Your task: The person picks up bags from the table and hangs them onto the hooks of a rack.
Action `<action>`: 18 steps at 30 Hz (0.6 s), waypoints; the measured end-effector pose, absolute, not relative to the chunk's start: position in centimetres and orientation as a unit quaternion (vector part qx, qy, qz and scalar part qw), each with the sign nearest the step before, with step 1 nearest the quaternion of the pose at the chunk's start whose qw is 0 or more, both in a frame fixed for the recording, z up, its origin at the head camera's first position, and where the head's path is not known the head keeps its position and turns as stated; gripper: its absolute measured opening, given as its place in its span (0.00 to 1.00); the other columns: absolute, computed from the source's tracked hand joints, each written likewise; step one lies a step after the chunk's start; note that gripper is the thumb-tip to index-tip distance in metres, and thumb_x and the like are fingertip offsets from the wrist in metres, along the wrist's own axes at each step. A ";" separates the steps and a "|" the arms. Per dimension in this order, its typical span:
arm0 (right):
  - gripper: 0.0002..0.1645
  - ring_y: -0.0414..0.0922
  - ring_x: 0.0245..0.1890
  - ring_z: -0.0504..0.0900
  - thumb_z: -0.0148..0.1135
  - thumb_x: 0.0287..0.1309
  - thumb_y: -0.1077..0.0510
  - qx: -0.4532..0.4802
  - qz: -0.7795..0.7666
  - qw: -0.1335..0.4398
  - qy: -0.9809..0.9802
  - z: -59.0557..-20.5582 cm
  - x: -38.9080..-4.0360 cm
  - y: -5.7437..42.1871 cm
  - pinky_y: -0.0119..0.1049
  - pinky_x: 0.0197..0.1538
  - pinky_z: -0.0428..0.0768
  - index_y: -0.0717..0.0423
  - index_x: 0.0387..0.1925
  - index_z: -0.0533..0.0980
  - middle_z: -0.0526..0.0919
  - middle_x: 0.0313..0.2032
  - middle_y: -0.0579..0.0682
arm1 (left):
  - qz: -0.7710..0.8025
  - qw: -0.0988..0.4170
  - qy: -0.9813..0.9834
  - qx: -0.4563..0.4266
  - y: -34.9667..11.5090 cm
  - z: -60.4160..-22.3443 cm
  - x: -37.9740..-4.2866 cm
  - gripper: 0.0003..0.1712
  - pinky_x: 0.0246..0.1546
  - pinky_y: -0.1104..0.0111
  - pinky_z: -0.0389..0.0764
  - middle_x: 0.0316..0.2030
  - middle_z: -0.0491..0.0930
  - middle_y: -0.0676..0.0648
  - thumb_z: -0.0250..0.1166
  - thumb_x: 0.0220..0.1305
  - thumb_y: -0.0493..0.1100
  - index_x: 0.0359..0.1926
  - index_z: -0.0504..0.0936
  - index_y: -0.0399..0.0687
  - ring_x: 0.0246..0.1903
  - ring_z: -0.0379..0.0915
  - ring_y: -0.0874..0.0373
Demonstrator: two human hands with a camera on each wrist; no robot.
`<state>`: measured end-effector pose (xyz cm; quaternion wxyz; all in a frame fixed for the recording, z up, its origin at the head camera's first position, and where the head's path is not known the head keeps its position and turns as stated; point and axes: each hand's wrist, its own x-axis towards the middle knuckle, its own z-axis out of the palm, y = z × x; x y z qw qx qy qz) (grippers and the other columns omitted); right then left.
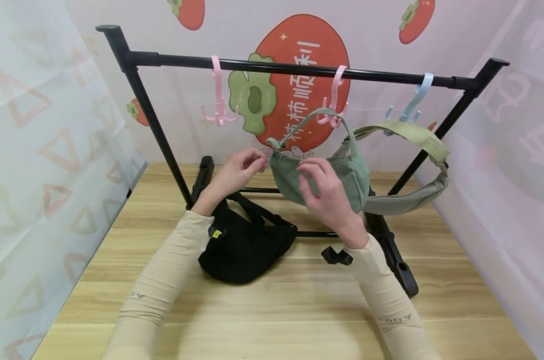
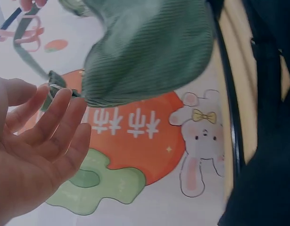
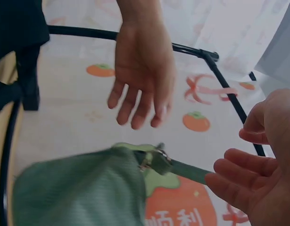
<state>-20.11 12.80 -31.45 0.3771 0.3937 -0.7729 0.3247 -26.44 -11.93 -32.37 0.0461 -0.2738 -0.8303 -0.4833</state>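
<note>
A green corduroy shoulder bag (image 1: 294,175) hangs by its strap (image 1: 312,114) from a pink hook (image 1: 334,97). Beside the bag's left end is my left hand (image 1: 242,170), its fingers loosely bent and holding nothing. In the right wrist view the left hand (image 3: 142,75) hangs apart from the bag, above its ringed strap end (image 3: 160,160). My right hand (image 1: 323,190) is in front of the bag with thumb and fingers apart. The right wrist view shows that hand's relaxed fingers (image 3: 239,174) overlapping the strap, with no grip on it.
A black bag (image 1: 249,245) lies on the wooden table (image 1: 272,320) under the black rack bar (image 1: 272,66). Another pink hook (image 1: 219,95) hangs at left. A grey bag (image 1: 398,200) with a yellow-green strap hangs at the blue hook (image 1: 416,100) on the right.
</note>
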 end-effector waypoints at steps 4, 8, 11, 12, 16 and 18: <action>0.10 0.49 0.42 0.78 0.58 0.62 0.67 0.411 0.310 0.343 -0.786 -32.8 -20.1 11.9 0.40 0.44 0.79 0.65 0.45 0.77 0.79 0.45 0.58 | -0.448 0.027 -0.847 -0.283 -12.3 -32.8 -26.7 0.13 0.48 0.58 0.78 0.45 0.81 0.41 0.55 0.74 0.45 0.51 0.77 0.43 0.45 0.79 0.48; 0.10 0.45 0.38 0.78 0.57 0.65 0.64 0.414 0.293 0.298 -0.809 -33.9 -20.2 11.2 0.37 0.42 0.80 0.63 0.46 0.77 0.80 0.42 0.54 | -0.417 0.014 -0.863 -0.286 -12.8 -33.1 -26.9 0.12 0.50 0.56 0.77 0.46 0.81 0.41 0.55 0.74 0.44 0.51 0.77 0.43 0.46 0.78 0.49; 0.11 0.43 0.38 0.80 0.56 0.67 0.62 0.415 0.275 0.252 -0.830 -34.7 -20.2 10.6 0.35 0.43 0.82 0.61 0.48 0.77 0.80 0.41 0.52 | -0.384 0.005 -0.878 -0.287 -13.1 -33.4 -27.1 0.13 0.54 0.55 0.77 0.48 0.81 0.40 0.55 0.74 0.44 0.52 0.76 0.43 0.49 0.78 0.49; 0.11 0.42 0.38 0.81 0.56 0.67 0.61 0.416 0.268 0.237 -0.836 -35.0 -20.2 10.5 0.35 0.43 0.82 0.60 0.48 0.77 0.80 0.41 0.52 | -0.374 -0.001 -0.882 -0.287 -13.2 -33.5 -27.3 0.13 0.54 0.54 0.77 0.49 0.82 0.40 0.56 0.73 0.44 0.52 0.76 0.43 0.50 0.78 0.49; 0.12 0.42 0.39 0.83 0.56 0.68 0.59 0.410 0.240 0.192 -0.858 -36.3 -20.5 9.9 0.34 0.42 0.83 0.57 0.50 0.76 0.81 0.43 0.51 | -0.348 -0.032 -0.892 -0.286 -13.6 -34.0 -27.8 0.14 0.53 0.53 0.77 0.51 0.81 0.40 0.56 0.73 0.45 0.54 0.75 0.42 0.51 0.78 0.47; 0.12 0.42 0.36 0.82 0.56 0.68 0.58 0.406 0.226 0.174 -0.868 -37.0 -20.7 9.6 0.35 0.40 0.82 0.57 0.50 0.76 0.81 0.42 0.51 | -0.335 -0.044 -0.896 -0.288 -13.8 -34.3 -28.2 0.14 0.53 0.53 0.78 0.51 0.81 0.39 0.56 0.73 0.44 0.54 0.74 0.42 0.51 0.79 0.47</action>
